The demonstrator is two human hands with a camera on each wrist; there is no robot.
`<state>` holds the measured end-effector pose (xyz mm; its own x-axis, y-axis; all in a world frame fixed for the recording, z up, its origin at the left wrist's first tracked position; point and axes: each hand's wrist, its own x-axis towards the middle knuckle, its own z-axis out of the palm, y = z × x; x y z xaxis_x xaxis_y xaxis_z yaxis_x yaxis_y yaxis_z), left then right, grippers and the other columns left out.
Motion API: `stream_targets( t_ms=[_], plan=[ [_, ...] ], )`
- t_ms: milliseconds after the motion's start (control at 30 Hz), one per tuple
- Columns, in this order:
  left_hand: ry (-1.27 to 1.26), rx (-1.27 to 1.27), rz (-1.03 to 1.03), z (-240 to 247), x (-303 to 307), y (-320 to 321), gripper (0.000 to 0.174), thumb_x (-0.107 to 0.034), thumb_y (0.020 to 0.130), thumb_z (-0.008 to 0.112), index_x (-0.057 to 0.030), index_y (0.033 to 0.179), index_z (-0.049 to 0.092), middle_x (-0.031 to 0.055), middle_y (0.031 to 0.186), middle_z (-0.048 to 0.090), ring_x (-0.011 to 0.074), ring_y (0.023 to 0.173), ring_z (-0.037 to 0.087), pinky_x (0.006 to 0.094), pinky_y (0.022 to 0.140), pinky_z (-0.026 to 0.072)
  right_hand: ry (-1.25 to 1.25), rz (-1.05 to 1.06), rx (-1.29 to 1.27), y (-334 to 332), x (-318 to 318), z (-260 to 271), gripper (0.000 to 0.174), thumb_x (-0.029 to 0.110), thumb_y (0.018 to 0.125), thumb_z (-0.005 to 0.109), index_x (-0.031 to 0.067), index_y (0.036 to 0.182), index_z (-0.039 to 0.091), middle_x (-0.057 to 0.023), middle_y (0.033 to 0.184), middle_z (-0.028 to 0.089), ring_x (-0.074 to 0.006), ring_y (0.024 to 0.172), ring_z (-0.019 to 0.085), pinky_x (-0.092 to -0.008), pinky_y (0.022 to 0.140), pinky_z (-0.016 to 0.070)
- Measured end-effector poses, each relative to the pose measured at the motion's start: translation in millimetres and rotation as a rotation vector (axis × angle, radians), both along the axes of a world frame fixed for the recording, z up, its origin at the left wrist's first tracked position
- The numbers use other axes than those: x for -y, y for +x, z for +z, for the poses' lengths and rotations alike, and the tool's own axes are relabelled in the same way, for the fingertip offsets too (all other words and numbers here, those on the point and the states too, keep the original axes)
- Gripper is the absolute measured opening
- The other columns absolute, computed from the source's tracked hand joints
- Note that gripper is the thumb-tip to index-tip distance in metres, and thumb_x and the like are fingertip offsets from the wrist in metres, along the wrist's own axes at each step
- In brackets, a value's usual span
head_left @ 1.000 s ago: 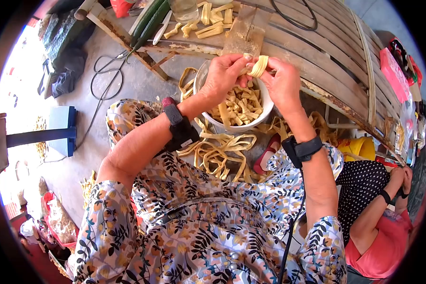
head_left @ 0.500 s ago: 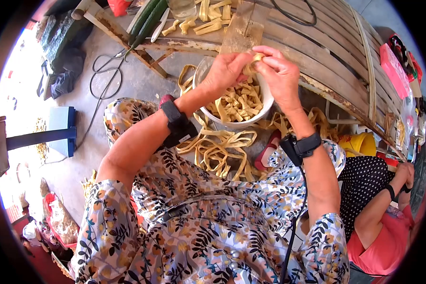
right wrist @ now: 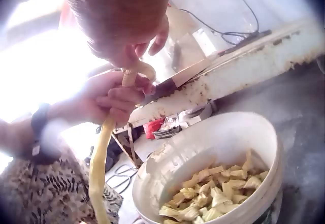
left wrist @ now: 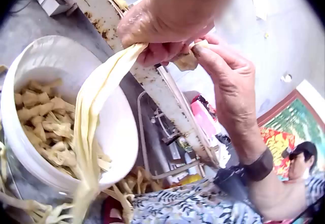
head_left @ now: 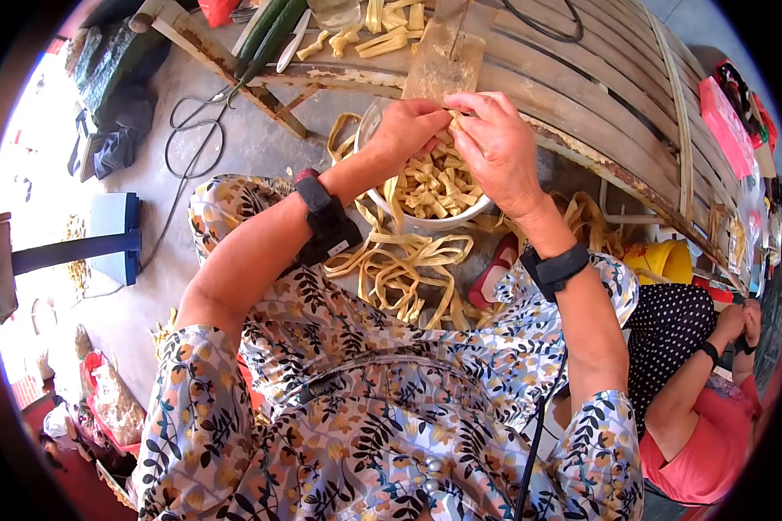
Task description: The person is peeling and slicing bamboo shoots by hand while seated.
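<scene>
Both hands meet above a white bucket (left wrist: 119, 127) that holds many pale yellow knotted pieces (right wrist: 223, 196). The left hand (head_left: 400, 139) grips a long pale yellow strip (left wrist: 94, 107), whose loose length hangs down past the bucket in the left wrist view. The right hand (head_left: 500, 152) pinches the strip's folded end (left wrist: 186, 61) between thumb and fingers, close against the left fingertips. In the right wrist view a small loop (right wrist: 146, 71) of the strip stands between the two hands. The exact fold is partly hidden by fingers.
A slatted bench (head_left: 565, 95) stands beyond the bucket, with a wooden board (head_left: 447, 61), knotted pieces (head_left: 382, 42), green cucumbers (head_left: 269, 39) and a white-handled knife (head_left: 294, 43). Loose strips (head_left: 408, 269) lie on the floor below. Another person (head_left: 695, 417) sits at the right.
The wrapped yellow bundle between the hands has turned and is now mostly covered by the fingers. The right hand has shifted slightly left and lower, and a strip now hangs below the left hand.
</scene>
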<state>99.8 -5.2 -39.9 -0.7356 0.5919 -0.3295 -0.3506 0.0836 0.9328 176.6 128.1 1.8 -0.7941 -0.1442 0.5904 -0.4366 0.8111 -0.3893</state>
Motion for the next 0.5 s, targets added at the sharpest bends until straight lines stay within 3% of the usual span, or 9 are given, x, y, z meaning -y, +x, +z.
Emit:
stream_targets(
  t_ms=[100,133,267,367,500],
  plan=[
    [0.143,0.174,-0.073,12,2,10,0.025,-0.023,0.083,0.053,-0.0014,0.095,0.057,-0.0018,0.057,0.045,0.0051,0.047,0.038,0.0201,0.041,0.0272,-0.441,-0.022,0.058,-5,-12,-10,0.008,0.004,0.074,0.060,-0.0023,0.079,0.062,-0.0042,0.097,0.061,-0.0153,0.082,0.055,-0.0249,0.070,0.0449],
    [0.185,0.198,-0.103,21,4,14,0.026,-0.025,0.084,0.053,-0.0019,0.095,0.057,-0.0029,0.056,0.043,0.0046,0.046,0.036,0.0199,0.042,0.0260,-0.666,-0.010,0.094,-5,-14,-6,0.009,0.002,0.075,0.061,-0.0035,0.081,0.064,-0.0050,0.098,0.061,-0.0098,0.080,0.054,-0.0222,0.070,0.0442],
    [0.282,0.205,-0.212,40,7,19,0.030,-0.031,0.087,0.052,-0.0026,0.092,0.056,-0.0074,0.056,0.033,0.0024,0.046,0.026,0.0192,0.043,0.0217,-1.203,-0.085,0.267,-6,-38,-9,0.009,0.000,0.075,0.062,-0.0059,0.080,0.065,-0.0068,0.100,0.060,-0.0074,0.078,0.054,-0.0206,0.072,0.0453],
    [0.155,0.142,-0.319,33,13,12,0.029,-0.030,0.092,0.043,-0.0031,0.095,0.054,-0.0080,0.055,0.031,0.0020,0.048,0.026,0.0185,0.046,0.0242,-1.239,-0.121,0.322,-3,-42,-10,0.011,0.004,0.078,0.061,-0.0046,0.082,0.066,-0.0070,0.100,0.060,-0.0083,0.080,0.055,-0.0219,0.071,0.0472],
    [0.278,0.266,-0.419,24,23,5,0.025,-0.026,0.093,0.040,-0.0053,0.085,0.053,-0.0084,0.051,0.031,0.0018,0.042,0.023,0.0178,0.041,0.0209,-1.239,-0.020,0.666,1,-44,-2,0.023,0.014,0.078,0.065,-0.0008,0.095,0.062,-0.0062,0.095,0.060,-0.0097,0.082,0.056,-0.0230,0.070,0.0490]
  ],
)
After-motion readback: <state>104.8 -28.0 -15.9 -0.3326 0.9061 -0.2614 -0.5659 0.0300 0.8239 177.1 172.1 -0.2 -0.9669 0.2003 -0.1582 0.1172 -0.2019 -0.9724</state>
